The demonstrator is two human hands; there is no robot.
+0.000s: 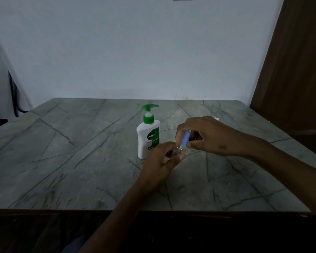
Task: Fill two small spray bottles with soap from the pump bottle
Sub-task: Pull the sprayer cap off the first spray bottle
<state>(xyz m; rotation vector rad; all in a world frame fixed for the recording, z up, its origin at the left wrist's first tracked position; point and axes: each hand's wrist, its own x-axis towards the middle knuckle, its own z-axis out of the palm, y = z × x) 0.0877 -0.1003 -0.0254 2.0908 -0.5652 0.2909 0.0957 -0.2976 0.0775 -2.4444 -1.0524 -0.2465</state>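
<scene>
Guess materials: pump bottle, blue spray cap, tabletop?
Pump bottle: probably opaque white plastic, smooth and slightly glossy, with a green plastic pump. Blue spray cap, gripped by the right hand: likely plastic, matte in this dim light. Tabletop: grey veined stone look, marble or laminate; cannot tell which.

Your two arms enter from the lower edge, both bare from forearm to fingertips, with no sleeve showing. Your left hand (160, 159) and right hand (210, 136) wear no glove, ring or watch that can be made out. A patch of dark blue cloth (75, 243) shows at your lap.
</scene>
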